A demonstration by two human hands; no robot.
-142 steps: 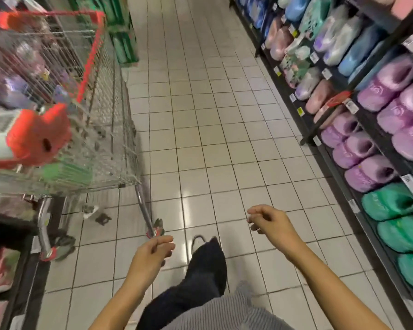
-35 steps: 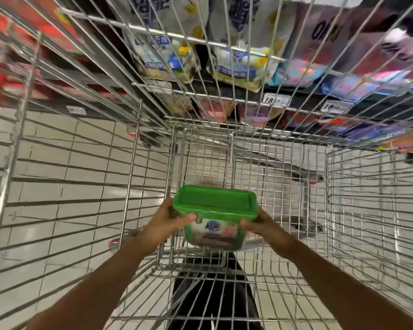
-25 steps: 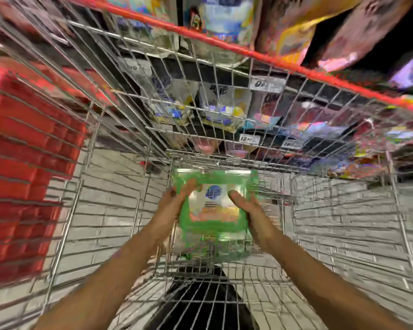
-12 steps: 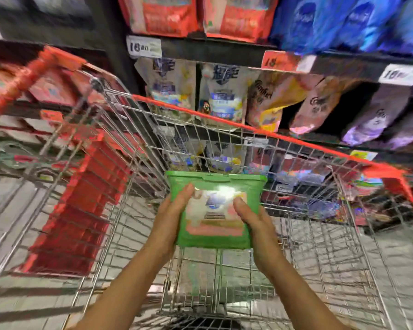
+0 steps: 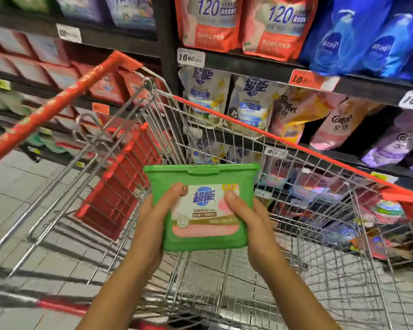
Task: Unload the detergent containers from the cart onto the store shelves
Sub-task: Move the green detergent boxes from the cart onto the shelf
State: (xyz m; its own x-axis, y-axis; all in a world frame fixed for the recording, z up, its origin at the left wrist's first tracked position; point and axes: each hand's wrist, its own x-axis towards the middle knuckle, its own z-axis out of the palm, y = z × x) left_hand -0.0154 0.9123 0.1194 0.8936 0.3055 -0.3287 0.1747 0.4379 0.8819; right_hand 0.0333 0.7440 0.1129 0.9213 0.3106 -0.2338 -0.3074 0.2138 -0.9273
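A green detergent container (image 5: 202, 239) with a white and pink label is held upright above the wire cart (image 5: 324, 246). My left hand (image 5: 150, 225) grips its left side with the thumb on the label. My right hand (image 5: 250, 225) grips its right side, thumb on the label too. The cart basket below shows bare wire mesh. Store shelves (image 5: 260, 67) stand right behind the cart.
The cart's red handle (image 5: 57, 103) runs across the upper left and its red child-seat flap (image 5: 126, 184) hangs inside. Shelves hold orange pouches (image 5: 210, 22), blue pouches (image 5: 367, 36), white pouches (image 5: 250, 103) and pink and purple pouches (image 5: 343, 125). White tiled floor lies on the left.
Both hands have lifted the green container up out of the cart basket and turned its label toward me. The view has risen toward the shelves.
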